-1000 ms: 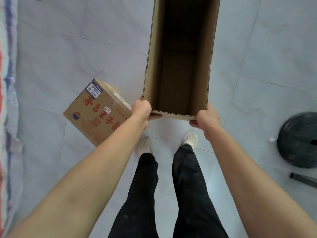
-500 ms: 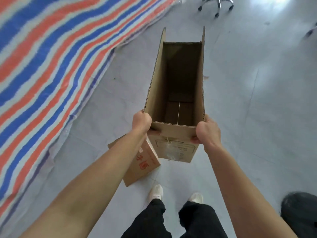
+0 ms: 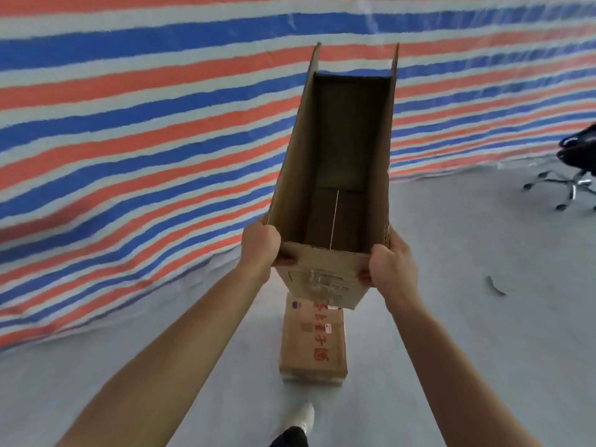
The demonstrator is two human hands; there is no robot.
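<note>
open box [image 3: 338,175] swung up, now over printed carton [image 3: 312,343].

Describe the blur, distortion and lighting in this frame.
Head view: motion blur smears the striped tarp and the red print on the closed carton; its wide lens bows the stripes; light is soft, without glare, though the open box is dark inside.

The one head camera looks forward and down, close over the open carton [image 3: 335,175], toward the striped tarp [image 3: 129,124] beyond.
</note>
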